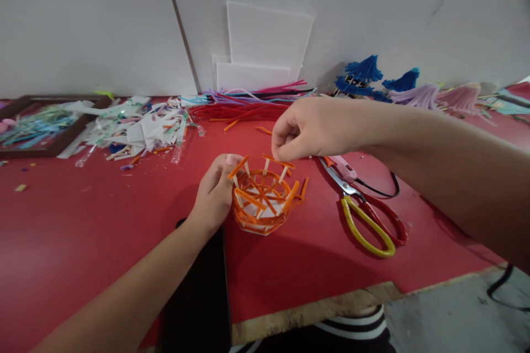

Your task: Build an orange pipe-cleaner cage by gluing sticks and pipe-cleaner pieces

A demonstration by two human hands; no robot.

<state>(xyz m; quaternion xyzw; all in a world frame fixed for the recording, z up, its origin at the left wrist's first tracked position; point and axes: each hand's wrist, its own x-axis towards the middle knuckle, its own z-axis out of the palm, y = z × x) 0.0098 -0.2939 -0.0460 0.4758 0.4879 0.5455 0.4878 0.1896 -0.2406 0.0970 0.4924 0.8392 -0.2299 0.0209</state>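
A small round framework of orange pipe cleaners (261, 219) and short white posts stands on the red table, with a white base showing inside it. My left hand (216, 190) grips its left side, thumb at the top by an upright orange piece. Over the far rim, my right hand (304, 129) pinches at a short orange pipe cleaner piece (285, 164) that lies across the white posts. Its fingertips partly hide that piece. Just right of the framework, some orange strips (305, 187) stick out.
Scissors (368, 220) with yellow and red handles lie at right, beside a pink corded tool (344, 168). Behind are bundled pipe cleaners (244, 110), a scrap pile (144, 127), a brown frame (53, 146) and blue roof-like pieces (364, 70). A black flat object (199, 292) lies in front.
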